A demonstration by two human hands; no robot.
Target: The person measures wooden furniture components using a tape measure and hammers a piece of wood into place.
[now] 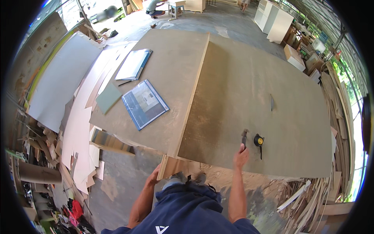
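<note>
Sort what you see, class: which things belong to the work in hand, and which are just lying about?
Likely part of the work:
hammer, in the right hand
wood piece, at the left hand
tape measure, perhaps, near the hammer

Apparently lying about:
booklets
green board
wood strips

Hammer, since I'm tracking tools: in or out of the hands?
In: the right hand grips the hammer by its handle, head showing beyond.
</note>
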